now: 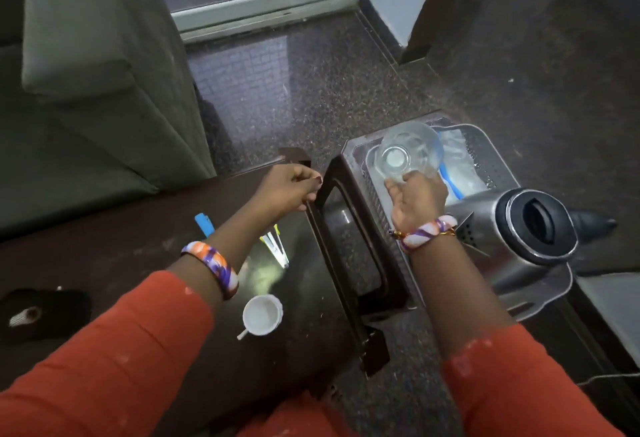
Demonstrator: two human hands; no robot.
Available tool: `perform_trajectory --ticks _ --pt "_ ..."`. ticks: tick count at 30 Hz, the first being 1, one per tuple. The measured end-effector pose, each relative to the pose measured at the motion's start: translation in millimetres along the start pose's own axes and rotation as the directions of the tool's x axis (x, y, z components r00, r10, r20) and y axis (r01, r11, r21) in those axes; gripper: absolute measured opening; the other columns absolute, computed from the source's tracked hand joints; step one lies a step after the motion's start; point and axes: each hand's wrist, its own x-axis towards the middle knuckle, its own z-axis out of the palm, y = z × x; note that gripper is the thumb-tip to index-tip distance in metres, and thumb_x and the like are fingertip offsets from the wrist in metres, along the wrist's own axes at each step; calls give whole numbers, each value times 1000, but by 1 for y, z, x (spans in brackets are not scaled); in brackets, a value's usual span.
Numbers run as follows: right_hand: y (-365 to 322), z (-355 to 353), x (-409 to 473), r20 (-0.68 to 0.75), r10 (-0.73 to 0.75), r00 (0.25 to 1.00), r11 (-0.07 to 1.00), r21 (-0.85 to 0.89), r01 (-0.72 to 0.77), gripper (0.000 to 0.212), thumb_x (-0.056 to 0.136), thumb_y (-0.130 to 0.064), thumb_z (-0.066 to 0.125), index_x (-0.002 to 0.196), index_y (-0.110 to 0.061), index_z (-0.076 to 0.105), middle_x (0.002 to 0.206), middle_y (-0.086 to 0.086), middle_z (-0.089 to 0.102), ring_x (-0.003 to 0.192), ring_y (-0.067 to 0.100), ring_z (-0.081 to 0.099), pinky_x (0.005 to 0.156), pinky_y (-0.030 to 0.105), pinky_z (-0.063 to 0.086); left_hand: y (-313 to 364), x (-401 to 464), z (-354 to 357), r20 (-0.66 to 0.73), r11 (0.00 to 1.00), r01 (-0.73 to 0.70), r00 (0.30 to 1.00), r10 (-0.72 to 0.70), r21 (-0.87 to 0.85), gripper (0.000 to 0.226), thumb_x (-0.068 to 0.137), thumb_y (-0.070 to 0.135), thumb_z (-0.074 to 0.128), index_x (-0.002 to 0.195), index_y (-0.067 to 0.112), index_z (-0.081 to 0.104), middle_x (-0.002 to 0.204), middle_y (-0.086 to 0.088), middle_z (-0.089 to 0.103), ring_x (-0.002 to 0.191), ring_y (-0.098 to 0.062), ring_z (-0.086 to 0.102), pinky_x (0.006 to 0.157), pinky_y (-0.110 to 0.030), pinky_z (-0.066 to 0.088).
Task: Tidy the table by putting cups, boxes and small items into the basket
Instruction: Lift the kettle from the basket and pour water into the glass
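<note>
Progress stands at a partial stage, judged from how things lie. Right hand (417,199) grips the lower rim of a clear glass bowl (408,152) and holds it tilted over the basket (491,156), a grey perforated container standing beside the table's right end. Whether the bowl touches the basket floor cannot be told. A clear plastic bag with a blue strip (457,173) already lies inside the basket, just beside the bowl. A steel kettle (519,232) lies on its side at the near end of the basket; whether it rests inside it or only against it is unclear.

Left hand (291,189) hangs over the far right edge of the table (104,263) with fingers loosely curled; nothing visible is held in it.

Items remaining on the table:
- a white cup (262,315), upright, near the front edge;
- a blue marker (204,223), partly hidden behind the left forearm;
- pale clear-and-yellow small items (277,248), just beside the marker; their kind cannot be told;
- a dark object (41,313) at the left end.

Release of the bowl is not yet done; these table items await collection.
</note>
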Motion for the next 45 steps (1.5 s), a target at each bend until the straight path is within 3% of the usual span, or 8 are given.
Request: perform_trajectory --ticks 3,9,17,23,26,32,38,45 --pt "5 -7 -38 118 32 993 992 -121 -17 42 88 14 33 125 -1 46 111 22 58 85 22 58 69 29 58 -9 -36 1 -3 993 -2 1000 1 -118 5 90 19 55 88 20 59 94 -6 58 73 -10 57 51 -9 50" --pt "40 -40 -105 277 208 938 842 -538 -28 26 88 10 40 100 -2 60 73 4 56 63 15 54 45 17 49 -36 -102 2 -90 956 55 992 -84 -289 49 88 29 57 132 13 44 107 -2 60 88 -24 63 67 -24 57" --pt "130 -85 -163 502 428 751 635 -759 146 34 83 10 47 114 2 59 85 11 64 59 11 57 43 16 43 -119 -200 -21 -252 955 174 939 -234 -238 27 84 -5 53 109 1 63 90 -13 63 55 -8 64 44 -17 53" --pt "202 -100 -187 379 659 650 567 -818 -98 34 90 -3 53 123 -2 49 109 18 61 82 21 58 73 31 53 -189 -243 -47 -367 897 267 842 -394 -351 26 86 2 55 111 1 64 91 -16 66 67 -18 62 51 -22 54" --pt "233 -103 -190 337 698 632 557 -810 -183 14 92 0 48 99 -10 55 107 18 61 85 22 59 77 34 52 -220 -244 -52 -381 840 277 794 -473 -467 26 90 4 52 113 -5 59 77 -11 62 47 -7 62 41 -16 51" --pt "274 -102 -190 219 653 725 587 -751 -302 21 95 5 37 112 -4 47 78 8 53 75 17 54 81 34 49 -261 -222 -55 -373 749 266 736 -564 -607 30 92 8 51 118 -5 56 79 -11 60 58 -15 55 39 -15 48" --pt "275 -121 -191 127 585 801 565 -773 -290 35 96 7 33 130 10 37 137 35 40 130 44 41 101 45 40 -271 -206 -49 -333 638 212 708 -622 -741 39 93 6 49 131 1 46 119 -22 59 94 -28 57 74 -34 50" --pt "264 -128 -197 122 574 810 605 -729 -319 33 97 4 31 127 13 41 124 33 49 127 44 45 92 40 43 -268 -215 -44 -258 585 206 749 -611 -784 48 93 23 50 134 4 35 128 -11 50 118 -30 51 96 -41 44"
